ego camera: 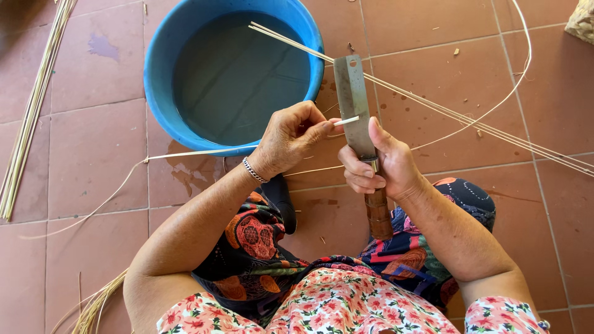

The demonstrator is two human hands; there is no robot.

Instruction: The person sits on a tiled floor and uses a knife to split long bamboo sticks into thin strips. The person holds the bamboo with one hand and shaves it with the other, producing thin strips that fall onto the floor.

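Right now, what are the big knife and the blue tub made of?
The knife blade looks like dull grey metal, flat with a hole near its tip; its brown handle seems wooden. The blue tub looks like smooth plastic, glossy at the rim, and holds water.

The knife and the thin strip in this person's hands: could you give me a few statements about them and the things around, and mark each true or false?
1. The right hand grips the knife with its blade pointing away from the body. True.
2. The left hand is empty. False: it pinches a thin pale strip whose end meets the blade.
3. The blue basin holds water. True.
4. The basin stands on a wooden table. False: it stands on a floor of reddish tiles.
5. More long pale strips lie across the floor to the right. True.
6. The left wrist is bare. False: it wears a metal bracelet.
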